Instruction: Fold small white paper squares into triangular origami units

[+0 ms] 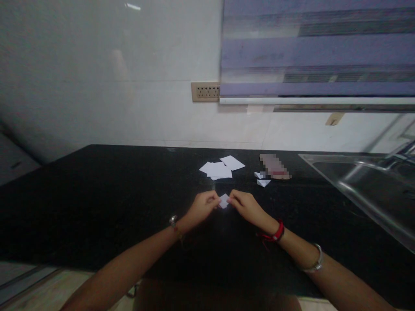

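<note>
- We judge the small white paper could crease askew if our hands pull unevenly.
- It could also slip free should one pinch slacken.
- Our left hand pinches its nine o'clock edge, our right hand its three o'clock edge, fingers nearly closed.
- Over the black counter, it sits between them; white sheets lie at twelve o'clock from it, folded pieces at two.
</note>
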`<state>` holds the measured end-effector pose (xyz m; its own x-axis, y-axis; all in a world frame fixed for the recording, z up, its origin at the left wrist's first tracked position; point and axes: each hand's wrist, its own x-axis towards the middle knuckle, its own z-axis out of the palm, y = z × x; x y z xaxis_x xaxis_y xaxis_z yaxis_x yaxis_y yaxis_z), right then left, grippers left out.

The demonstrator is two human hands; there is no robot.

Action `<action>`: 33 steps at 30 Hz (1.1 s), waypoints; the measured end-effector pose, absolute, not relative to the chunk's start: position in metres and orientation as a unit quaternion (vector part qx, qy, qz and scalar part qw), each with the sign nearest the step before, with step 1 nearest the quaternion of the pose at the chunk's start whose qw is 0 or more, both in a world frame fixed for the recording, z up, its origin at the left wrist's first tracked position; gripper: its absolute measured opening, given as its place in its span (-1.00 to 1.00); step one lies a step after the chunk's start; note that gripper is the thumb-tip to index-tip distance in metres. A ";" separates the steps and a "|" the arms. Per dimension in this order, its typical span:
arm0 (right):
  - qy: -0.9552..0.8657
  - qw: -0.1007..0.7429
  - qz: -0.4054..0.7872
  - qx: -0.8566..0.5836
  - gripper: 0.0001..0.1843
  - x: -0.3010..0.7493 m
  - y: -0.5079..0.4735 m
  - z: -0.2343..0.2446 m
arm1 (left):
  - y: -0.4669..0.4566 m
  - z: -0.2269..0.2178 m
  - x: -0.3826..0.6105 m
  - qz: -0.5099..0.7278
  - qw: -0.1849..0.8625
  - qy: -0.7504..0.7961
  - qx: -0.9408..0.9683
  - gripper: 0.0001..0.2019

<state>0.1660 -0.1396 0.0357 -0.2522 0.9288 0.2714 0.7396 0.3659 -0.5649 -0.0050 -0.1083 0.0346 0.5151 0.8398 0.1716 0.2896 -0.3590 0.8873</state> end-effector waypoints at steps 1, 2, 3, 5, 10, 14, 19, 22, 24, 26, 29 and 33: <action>-0.780 0.289 0.172 -0.528 -0.81 0.167 -0.139 0.035 | -0.108 0.035 -0.005 0.326 0.426 0.376 0.755 -0.82; -0.787 0.286 0.179 -0.517 -0.80 0.168 -0.139 0.034 | -0.108 0.035 -0.005 0.331 0.429 0.377 0.751 -0.82; -0.794 0.283 0.181 -0.506 -0.79 0.169 -0.138 0.034 | -0.108 0.035 -0.005 0.335 0.434 0.377 0.746 -0.82; -0.803 0.279 0.176 -0.496 -0.74 0.170 -0.138 0.033 | -0.107 0.033 -0.004 0.345 0.457 0.371 0.731 -0.83; -0.781 0.293 0.183 -0.520 -0.65 0.172 -0.136 0.035 | -0.104 0.028 -0.002 0.354 0.545 0.351 0.674 -0.87; -0.762 0.289 0.229 -0.532 -0.64 0.172 -0.135 0.033 | -0.105 0.029 -0.001 0.364 0.568 0.366 0.641 -0.88; -0.761 0.294 0.275 -0.508 -0.78 0.170 -0.136 0.028 | -0.104 0.026 -0.001 0.368 0.552 0.376 0.647 -0.88; -0.755 0.302 0.253 -0.524 -0.81 0.167 -0.138 0.028 | -0.103 0.023 -0.001 0.368 0.536 0.354 0.673 -0.87; -0.752 0.304 0.255 -0.527 -0.81 0.165 -0.139 0.030 | -0.103 0.021 -0.001 0.358 0.527 0.338 0.693 -0.86; -0.749 0.303 0.259 -0.529 -0.82 0.164 -0.140 0.033 | -0.104 0.021 -0.001 0.349 0.523 0.328 0.706 -0.85; -0.747 0.292 0.263 -0.536 -0.85 0.164 -0.139 0.035 | -0.102 0.021 -0.002 0.349 0.518 0.330 0.708 -0.87; -0.743 0.281 0.272 -0.543 -0.85 0.166 -0.137 0.032 | -0.098 0.017 -0.004 0.356 0.528 0.340 0.692 -0.80</action>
<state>0.1656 -0.1375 0.0322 -0.2529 0.9595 0.1238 0.6539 0.2638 -0.7091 -0.0042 -0.0983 0.0173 0.5160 0.8462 0.1331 0.0947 -0.2108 0.9729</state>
